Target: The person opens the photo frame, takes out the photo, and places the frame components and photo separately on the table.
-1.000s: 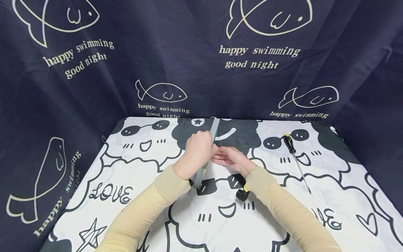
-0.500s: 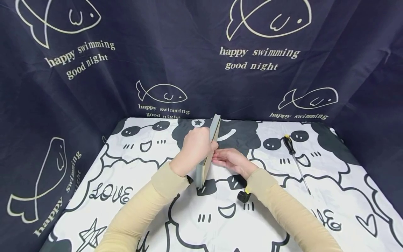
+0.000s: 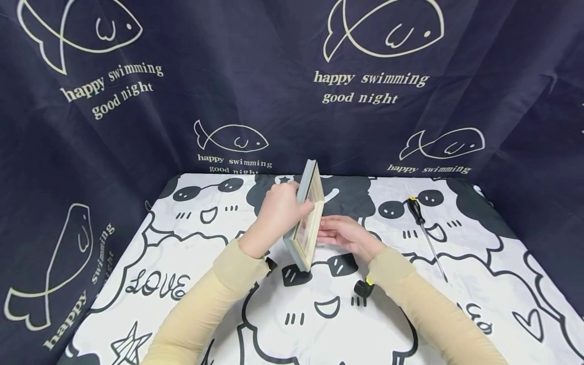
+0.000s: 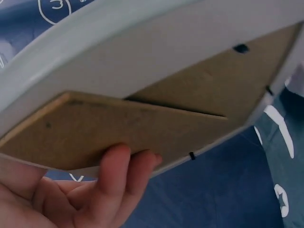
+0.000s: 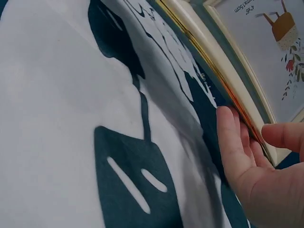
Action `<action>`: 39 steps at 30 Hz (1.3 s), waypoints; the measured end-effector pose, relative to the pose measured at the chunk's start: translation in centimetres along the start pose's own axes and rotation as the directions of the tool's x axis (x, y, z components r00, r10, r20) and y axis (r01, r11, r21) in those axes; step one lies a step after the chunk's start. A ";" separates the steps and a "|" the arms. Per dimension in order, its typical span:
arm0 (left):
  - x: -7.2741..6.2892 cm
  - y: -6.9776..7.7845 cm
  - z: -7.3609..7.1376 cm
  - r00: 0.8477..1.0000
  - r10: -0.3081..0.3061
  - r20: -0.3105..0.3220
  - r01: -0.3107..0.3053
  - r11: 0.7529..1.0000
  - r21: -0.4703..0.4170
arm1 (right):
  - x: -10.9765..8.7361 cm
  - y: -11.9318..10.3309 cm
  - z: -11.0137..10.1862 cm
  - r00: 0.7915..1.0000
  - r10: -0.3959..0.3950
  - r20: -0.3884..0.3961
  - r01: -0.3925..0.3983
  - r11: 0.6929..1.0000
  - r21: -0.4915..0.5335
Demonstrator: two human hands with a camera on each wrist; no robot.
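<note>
A picture frame with a grey-blue outer side and a cream inner rim stands tilted over the middle of the patterned cloth. My left hand grips it from the left, the thumb over its front. In the left wrist view, the fingers of this hand press on the brown backboard and its stand flap. My right hand reaches in from the right, fingers fairly straight, fingertips right at the frame's edge. A plant print shows inside the frame in the right wrist view.
A screwdriver with a black and yellow handle lies on the cloth to the right, its shaft pointing toward the front. A dark blue curtain with fish drawings hangs behind the table. Small black devices sit at both wrists.
The picture frame has turned from nearly edge-on, so its cream rim and inside now show toward the right. My right hand has shifted slightly right. The screwdriver lies where it was.
</note>
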State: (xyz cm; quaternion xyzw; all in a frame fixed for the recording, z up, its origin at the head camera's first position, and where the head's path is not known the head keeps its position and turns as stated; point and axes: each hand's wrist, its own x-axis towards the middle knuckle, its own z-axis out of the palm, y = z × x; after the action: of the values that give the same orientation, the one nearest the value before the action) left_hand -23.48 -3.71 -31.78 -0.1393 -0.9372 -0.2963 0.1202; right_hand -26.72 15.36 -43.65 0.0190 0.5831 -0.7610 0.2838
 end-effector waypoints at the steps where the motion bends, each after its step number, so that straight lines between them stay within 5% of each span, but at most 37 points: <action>1: 0.0 -0.1 0.0 1.000 -0.005 -0.002 0.005 0.999 -0.033 | -0.2 -0.1 -0.1 1.000 -0.004 -0.004 0.004 1.000 0.000; 14: -0.9 -2.1 1.0 0.993 -0.097 0.073 0.115 0.943 -0.313 | -1.6 -0.5 -1.9 0.996 -0.044 -0.083 0.035 0.993 -0.110; 25: -1.4 -4.2 3.0 0.977 -0.136 0.165 0.195 0.882 -0.428 | -2.7 -0.8 -2.9 0.985 -0.098 -0.140 0.062 0.968 -0.242; 32: -1.6 -5.2 3.9 0.950 -0.201 0.238 0.294 0.831 -0.471 | -3.0 -1.2 -3.2 0.969 -0.136 -0.207 0.053 0.931 -0.360; 39: -2.1 -5.8 5.2 0.899 -0.268 0.346 0.425 0.721 -0.548 | -3.1 -1.3 -3.6 0.950 -0.159 -0.268 0.017 0.884 -0.466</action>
State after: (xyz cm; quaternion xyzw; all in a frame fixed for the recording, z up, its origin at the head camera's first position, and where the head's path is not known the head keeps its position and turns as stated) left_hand -24.18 -5.60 -39.58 -0.0265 -0.8071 -0.5805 -0.1043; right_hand -25.79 20.06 -42.56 0.0394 0.7824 -0.6022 0.1535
